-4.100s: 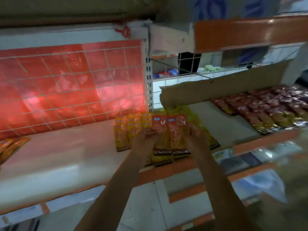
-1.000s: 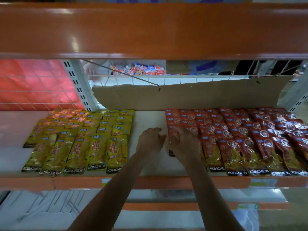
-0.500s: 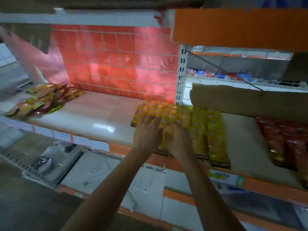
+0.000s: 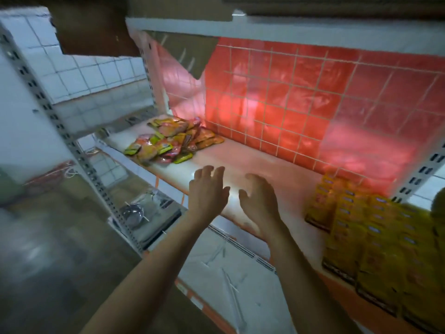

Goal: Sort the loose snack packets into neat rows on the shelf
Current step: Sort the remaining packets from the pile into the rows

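Note:
A loose heap of yellow, red and orange snack packets (image 4: 168, 141) lies at the far left end of the white shelf (image 4: 252, 165), against the red-lit wire back. Neat rows of yellow packets (image 4: 375, 232) fill the shelf at the right. My left hand (image 4: 207, 189) and my right hand (image 4: 258, 198) hover side by side over the bare middle of the shelf, fingers spread and relaxed, holding nothing. Both are between the heap and the rows, a good way short of the heap.
A perforated metal upright (image 4: 79, 155) stands at the left, with a lower shelf holding a metal bowl (image 4: 132, 213) under plastic. The shelf's orange front edge (image 4: 240, 227) runs under my wrists. White tiled wall (image 4: 79, 75) is behind at left.
My view and both hands have swung left, off the rows of yellow packets and out over the bare shelf toward the loose heap. The hands now spread open above the shelf.

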The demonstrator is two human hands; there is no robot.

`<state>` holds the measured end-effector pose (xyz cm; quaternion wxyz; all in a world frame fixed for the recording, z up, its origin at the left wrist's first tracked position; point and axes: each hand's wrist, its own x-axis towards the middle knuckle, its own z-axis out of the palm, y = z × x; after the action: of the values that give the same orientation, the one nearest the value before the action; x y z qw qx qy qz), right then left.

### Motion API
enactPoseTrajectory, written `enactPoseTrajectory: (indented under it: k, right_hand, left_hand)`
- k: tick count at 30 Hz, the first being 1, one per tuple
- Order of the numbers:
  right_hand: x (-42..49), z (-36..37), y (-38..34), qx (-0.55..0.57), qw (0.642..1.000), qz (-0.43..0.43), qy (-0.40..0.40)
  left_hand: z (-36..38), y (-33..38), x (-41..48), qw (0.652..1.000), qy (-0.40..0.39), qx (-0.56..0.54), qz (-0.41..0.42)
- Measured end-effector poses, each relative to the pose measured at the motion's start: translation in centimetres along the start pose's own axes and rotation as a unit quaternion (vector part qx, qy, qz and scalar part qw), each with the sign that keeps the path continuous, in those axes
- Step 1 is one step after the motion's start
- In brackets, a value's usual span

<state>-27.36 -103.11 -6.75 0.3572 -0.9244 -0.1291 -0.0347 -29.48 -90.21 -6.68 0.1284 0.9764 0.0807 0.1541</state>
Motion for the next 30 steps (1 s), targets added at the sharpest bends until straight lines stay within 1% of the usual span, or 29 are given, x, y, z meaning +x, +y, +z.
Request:
enactPoseTrajectory:
  k: [6,11,14,17,21,23,25,28,30]
  right_hand:
    - [6.8,4.8,-3.6,0.023,0.997,0.017,-0.073]
    - [11.3,8.0,-5.2,0.063,0.991,0.070,-0.097]
    - [14.1,10.0,-6.6,0.080,0.990,0.086,-0.083]
    - [17.1,12.1,-8.4,0.104,0.987,0.108,-0.057]
    - [21.0,15.0,-11.1,0.067,0.988,0.137,-0.023]
    - [22.2,16.2,-12.3,0.037,0.986,0.163,-0.022]
    - [22.8,17.2,-13.2,0.002,0.983,0.182,-0.037]
    - [23.6,17.9,-14.0,-0.029,0.975,0.212,-0.060]
    - [24.2,17.9,-14.5,-0.036,0.971,0.229,-0.065]
  left_hand:
    - [0.0,-7.5,5.8,0.996,-0.005,0.026,-0.079]
    - [0.4,-12.4,10.1,0.996,0.013,0.010,-0.090]
    - [0.4,-15.4,13.5,0.994,0.040,-0.024,-0.098]
    - [0.8,-18.5,17.1,0.996,0.015,-0.021,-0.088]
    - [1.9,-22.6,22.2,0.999,0.001,-0.005,-0.043]
    - [2.1,-24.3,24.5,0.999,-0.037,-0.013,-0.001]
    - [2.1,-25.6,26.5,0.994,-0.101,-0.020,0.038]
    - [1.6,-26.4,29.3,0.973,-0.222,0.014,0.063]
    - [1.3,-26.1,30.5,0.959,-0.273,0.015,0.081]
